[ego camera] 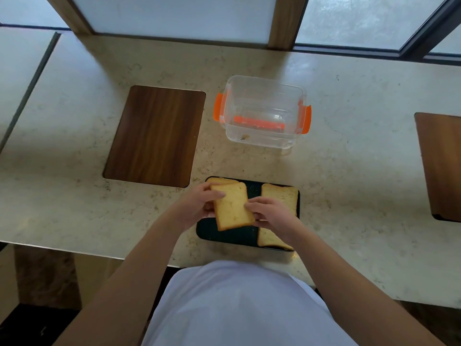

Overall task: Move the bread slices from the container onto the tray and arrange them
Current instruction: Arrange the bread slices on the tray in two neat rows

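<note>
A golden bread slice [232,207] is held over the left half of the black tray [232,236]. My left hand [199,203] grips its left edge and my right hand [269,212] grips its right edge. Another slice [220,180] lies under it at the tray's far left corner, mostly hidden. On the tray's right side lie a slice [282,193] at the far end and a slice [268,238] at the near end, partly covered by my right wrist. The clear container [262,111] with orange clips stands behind the tray, holding only crumbs.
A dark wooden board [154,136] lies left of the container on the marble counter [349,171]. Another wooden board [441,166] sits at the right edge. Window frames run along the back. The counter's near edge is just below the tray.
</note>
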Demonstrator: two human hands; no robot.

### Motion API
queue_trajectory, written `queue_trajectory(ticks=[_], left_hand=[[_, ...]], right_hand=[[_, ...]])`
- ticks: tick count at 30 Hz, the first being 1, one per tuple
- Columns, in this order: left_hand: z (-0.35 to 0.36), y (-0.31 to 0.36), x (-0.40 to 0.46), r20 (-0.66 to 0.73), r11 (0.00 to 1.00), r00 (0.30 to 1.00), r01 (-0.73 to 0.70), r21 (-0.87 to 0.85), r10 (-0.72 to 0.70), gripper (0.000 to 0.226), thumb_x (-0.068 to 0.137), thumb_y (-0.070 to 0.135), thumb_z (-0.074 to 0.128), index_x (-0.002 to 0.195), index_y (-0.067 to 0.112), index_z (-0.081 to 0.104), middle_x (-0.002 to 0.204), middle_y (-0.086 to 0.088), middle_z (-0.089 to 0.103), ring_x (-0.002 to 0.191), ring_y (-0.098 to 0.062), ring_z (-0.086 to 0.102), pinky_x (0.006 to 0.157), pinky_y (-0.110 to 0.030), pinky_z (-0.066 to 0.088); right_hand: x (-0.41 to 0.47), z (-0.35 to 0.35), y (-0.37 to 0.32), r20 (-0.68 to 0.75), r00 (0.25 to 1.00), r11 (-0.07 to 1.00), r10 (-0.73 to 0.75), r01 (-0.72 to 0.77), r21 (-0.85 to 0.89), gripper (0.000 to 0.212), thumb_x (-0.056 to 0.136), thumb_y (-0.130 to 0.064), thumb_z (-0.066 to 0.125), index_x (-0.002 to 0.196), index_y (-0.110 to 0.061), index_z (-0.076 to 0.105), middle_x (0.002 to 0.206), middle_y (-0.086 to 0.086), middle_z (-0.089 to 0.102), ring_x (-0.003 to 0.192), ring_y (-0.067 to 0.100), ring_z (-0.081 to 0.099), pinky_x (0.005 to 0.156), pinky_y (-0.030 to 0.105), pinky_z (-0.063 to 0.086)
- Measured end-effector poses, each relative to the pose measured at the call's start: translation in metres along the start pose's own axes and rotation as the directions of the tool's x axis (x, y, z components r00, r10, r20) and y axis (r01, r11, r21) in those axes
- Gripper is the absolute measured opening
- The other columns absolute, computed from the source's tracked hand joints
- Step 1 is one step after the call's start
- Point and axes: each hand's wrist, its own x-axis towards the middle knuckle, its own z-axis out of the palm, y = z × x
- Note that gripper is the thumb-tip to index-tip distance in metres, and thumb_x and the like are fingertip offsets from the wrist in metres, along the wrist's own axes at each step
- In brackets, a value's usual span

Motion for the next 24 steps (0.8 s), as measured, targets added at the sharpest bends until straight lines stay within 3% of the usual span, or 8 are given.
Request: queue_trajectory(ticks=[4,6,11,16,19,21,24], left_hand=[[-0.005,-0.019,-0.001,0.044,0.978,0.999,0.035,-0.207,-0.026,0.041,0.091,0.010,0.065,0.131,0.006,0.058,0.120,-0.020,0.068,0.109,-0.035,0.067,0.086,-0.042,0.058],[-0.006,-0.033,-0.002,0.037,0.964,0.997,0.074,-0.255,-0.067,0.037,0.090,0.005,0.065,0.127,0.005,0.059,0.117,-0.018,0.072,0.108,-0.035,0.069,0.080,-0.038,0.060],[-0.007,-0.054,-0.003,-0.037,0.980,0.994,0.094,-0.175,-0.101,0.034,0.089,0.008,0.069,0.122,0.008,0.064,0.119,-0.016,0.072,0.108,-0.032,0.070,0.087,-0.041,0.056],[-0.007,-0.047,-0.004,-0.107,0.988,0.994,-0.004,-0.151,-0.012,0.032,0.088,0.009,0.071,0.119,0.008,0.066,0.119,-0.014,0.072,0.104,-0.027,0.072,0.077,-0.033,0.059],[-0.008,-0.033,-0.005,-0.113,0.999,0.993,-0.033,0.013,0.035,0.027,0.092,0.009,0.067,0.118,0.011,0.065,0.119,-0.011,0.067,0.103,-0.023,0.070,0.083,-0.036,0.058],[-0.008,-0.019,-0.008,-0.088,0.970,0.994,-0.048,0.238,0.071,0.020,0.093,0.013,0.066,0.112,0.021,0.066,0.114,-0.005,0.067,0.101,-0.019,0.067,0.082,-0.033,0.055],[-0.007,-0.002,-0.009,-0.014,0.807,0.990,-0.108,0.580,0.142,0.017,0.095,0.024,0.065,0.108,0.035,0.064,0.107,0.005,0.065,0.098,-0.011,0.063,0.079,-0.026,0.048]], right_hand=[[-0.005,-0.001,0.005,0.036,0.999,0.982,0.006,-0.012,0.190,0.026,0.094,-0.018,0.068,0.117,-0.006,0.065,0.101,0.012,0.064,0.092,0.023,0.064,0.088,0.037,0.056],[-0.007,0.002,0.009,0.015,1.000,0.975,0.001,-0.005,0.224,0.022,0.094,-0.016,0.067,0.115,-0.008,0.064,0.105,0.010,0.070,0.093,0.021,0.071,0.083,0.034,0.059],[-0.006,0.007,0.021,-0.027,1.000,0.984,0.008,-0.003,0.181,0.020,0.095,-0.020,0.068,0.114,-0.015,0.067,0.115,0.007,0.072,0.102,0.018,0.073,0.077,0.029,0.060],[-0.005,0.005,0.025,0.000,1.000,0.999,0.006,-0.006,0.043,0.026,0.088,-0.026,0.076,0.113,-0.023,0.069,0.111,-0.003,0.075,0.096,0.008,0.074,0.078,0.025,0.060],[-0.004,0.002,0.020,-0.011,1.000,1.000,-0.011,0.011,-0.009,0.043,0.087,-0.028,0.077,0.127,-0.025,0.062,0.121,-0.003,0.069,0.108,0.011,0.068,0.087,0.031,0.059],[-0.004,-0.001,0.016,-0.058,0.997,0.995,-0.054,0.048,-0.088,0.054,0.087,-0.029,0.077,0.136,-0.030,0.054,0.126,-0.005,0.064,0.113,0.012,0.063,0.092,0.034,0.056],[-0.001,0.001,0.012,-0.068,0.991,0.970,-0.116,0.099,-0.223,0.057,0.087,-0.031,0.076,0.139,-0.034,0.052,0.126,-0.009,0.062,0.114,0.011,0.062,0.097,0.037,0.054]])
